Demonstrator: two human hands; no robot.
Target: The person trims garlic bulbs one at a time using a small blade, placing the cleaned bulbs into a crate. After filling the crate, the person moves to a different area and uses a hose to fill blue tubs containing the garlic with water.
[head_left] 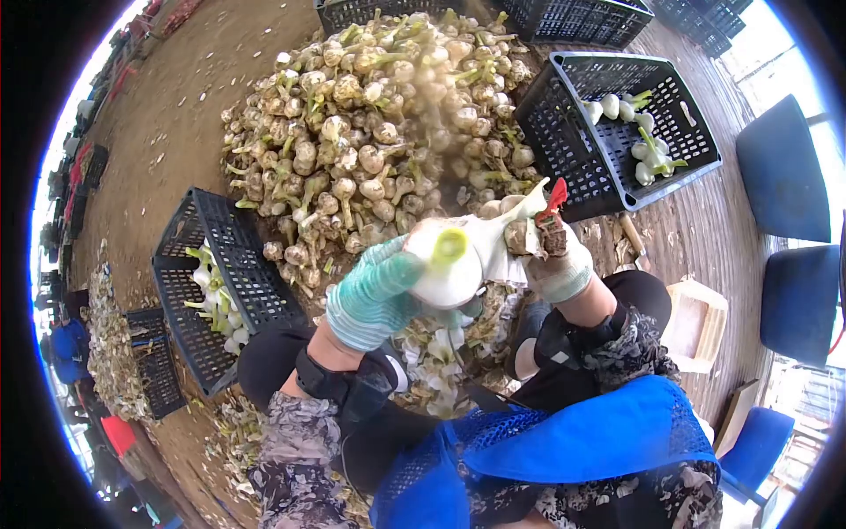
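L hand [374, 291], striped glove: fingers closed round lg white garlic bulb [448, 264], ctr of frame, cut stem facing cam. R hand [564, 264], gloved: fingers pinched on peeled-back skin [504, 247] + small red item [555, 204], type unclear. Unpeeled garlic pile [352, 159] upper ctr. Blk crates w/ white bulbs: L crate [251, 256] mid-left, R crate [564, 132] upper right.

Right: three blue, smooth-surfaced chairs [782, 167], in row, near to far. Left: bright red object [118, 435], material unclear.
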